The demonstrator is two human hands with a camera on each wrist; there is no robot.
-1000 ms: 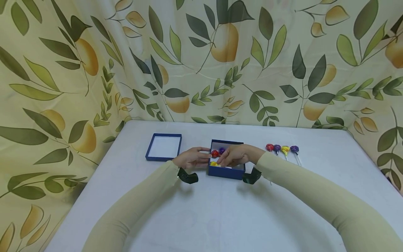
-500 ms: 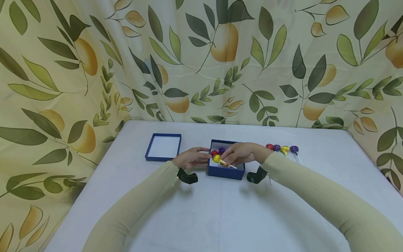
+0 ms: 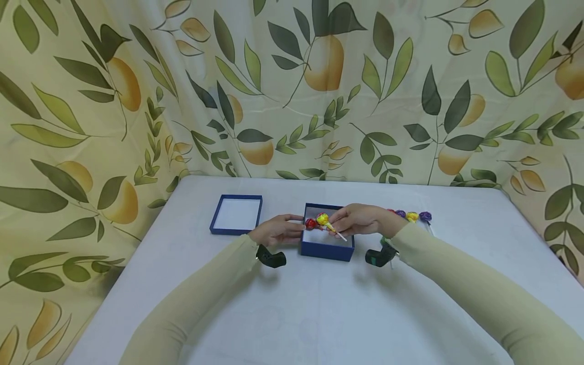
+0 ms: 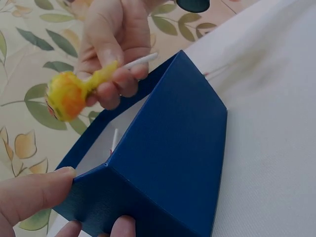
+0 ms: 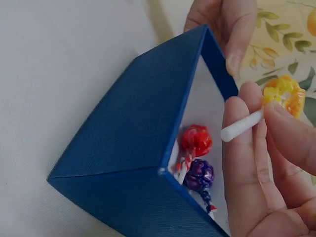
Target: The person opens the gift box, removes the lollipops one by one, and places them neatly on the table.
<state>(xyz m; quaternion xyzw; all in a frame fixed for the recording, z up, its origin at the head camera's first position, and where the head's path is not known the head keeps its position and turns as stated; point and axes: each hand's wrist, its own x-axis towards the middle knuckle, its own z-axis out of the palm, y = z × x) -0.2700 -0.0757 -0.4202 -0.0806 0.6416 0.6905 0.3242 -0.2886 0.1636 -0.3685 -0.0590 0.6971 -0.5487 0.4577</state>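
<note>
In my right hand point(image 3: 360, 219) I pinch a lollipop point(image 4: 69, 96) in a yellow-orange wrapper by its neck and white stick point(image 5: 242, 126), between thumb and fingers. It is held over the opening of a blue box point(image 3: 326, 251) with a white inside. My left hand point(image 3: 278, 229) holds the box's left side, the thumb point(image 4: 54, 185) at the rim and fingertips against the outer wall. Inside the box lie a red lollipop point(image 5: 196, 140) and a purple lollipop point(image 5: 199, 175); in the head view my right hand hides the purple one.
A blue-edged box lid point(image 3: 237, 215) lies white side up to the left. Right of the box, partly behind my right arm, a row of lollipops point(image 3: 412, 217) shows red, purple and yellow heads. A patterned curtain point(image 3: 292, 101) hangs behind the white table point(image 3: 292, 314).
My right hand has lifted the yellow lollipop from the front of the box's inside, moving up and slightly right. The left hand has stayed at the box's side.
</note>
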